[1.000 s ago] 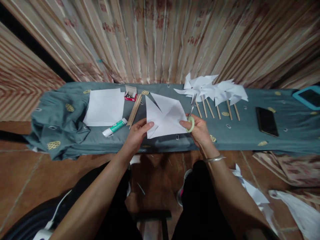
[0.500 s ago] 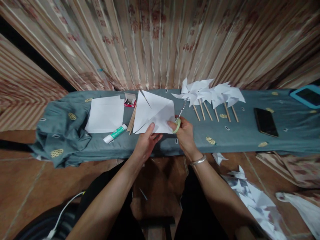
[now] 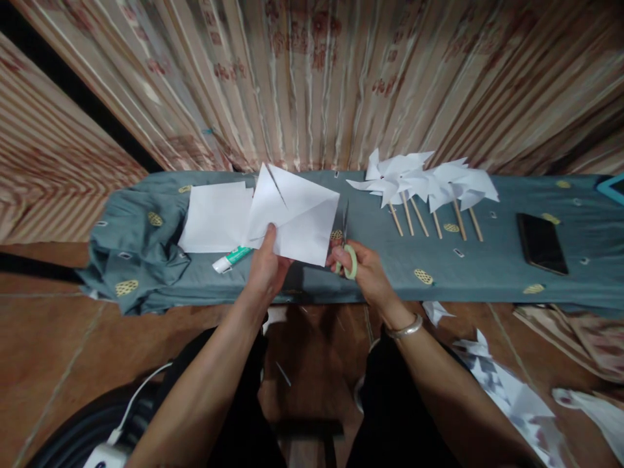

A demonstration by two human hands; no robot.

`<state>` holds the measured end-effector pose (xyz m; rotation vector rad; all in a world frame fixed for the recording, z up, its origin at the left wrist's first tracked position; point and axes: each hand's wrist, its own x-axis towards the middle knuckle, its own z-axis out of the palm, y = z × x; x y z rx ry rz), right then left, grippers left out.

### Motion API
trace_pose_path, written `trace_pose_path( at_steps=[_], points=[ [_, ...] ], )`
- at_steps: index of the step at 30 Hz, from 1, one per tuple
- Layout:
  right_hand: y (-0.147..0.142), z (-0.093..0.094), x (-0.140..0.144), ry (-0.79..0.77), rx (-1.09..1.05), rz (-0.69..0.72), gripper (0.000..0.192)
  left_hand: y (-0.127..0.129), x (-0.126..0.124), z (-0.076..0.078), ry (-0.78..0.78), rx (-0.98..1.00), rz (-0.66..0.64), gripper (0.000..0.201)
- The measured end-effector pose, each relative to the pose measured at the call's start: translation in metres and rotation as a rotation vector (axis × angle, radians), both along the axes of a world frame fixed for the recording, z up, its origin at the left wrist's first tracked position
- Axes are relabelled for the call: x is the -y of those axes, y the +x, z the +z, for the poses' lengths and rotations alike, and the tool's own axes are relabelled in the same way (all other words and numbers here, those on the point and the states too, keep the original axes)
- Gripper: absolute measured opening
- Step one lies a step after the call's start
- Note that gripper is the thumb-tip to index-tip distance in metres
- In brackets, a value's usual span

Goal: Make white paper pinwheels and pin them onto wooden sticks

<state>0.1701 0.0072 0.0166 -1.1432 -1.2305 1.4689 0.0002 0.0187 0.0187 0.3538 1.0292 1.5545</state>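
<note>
Left hand [image 3: 266, 263] grips cut paper square [image 3: 292, 214]; right hand [image 3: 363, 270] holds scissors [image 3: 347, 250].

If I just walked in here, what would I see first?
Probably the big white paper square, held up by the left hand in the middle. Right beside it, the right hand grips green-handled scissors. Farther right, a row of white paper pinwheels on sticks lies on the blue-grey cloth.

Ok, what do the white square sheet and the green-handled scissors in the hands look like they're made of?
The white square sheet, held by the left hand, looks like thin matte paper: it holds sharp creases and a slit. The green-handled scissors in the right hand appear to have glossy plastic loops and thin grey blades, probably metal.
</note>
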Motion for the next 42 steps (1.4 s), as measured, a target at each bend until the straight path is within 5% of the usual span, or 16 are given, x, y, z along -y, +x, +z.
trace_pose_path(
  at_steps=[7,12,42],
  points=[
    [0.018,-0.004,0.016,-0.127,0.110,0.396,0.046,-0.023,-0.002,0.009,0.002,-0.073,0.070,0.031],
    [0.017,-0.007,0.026,-0.136,0.109,0.545,0.045,-0.024,0.001,0.007,0.007,-0.031,0.044,0.024],
    [0.011,-0.005,0.023,-0.184,0.155,0.542,0.046,-0.012,0.003,-0.002,-0.007,-0.079,0.030,0.028]
  ],
)
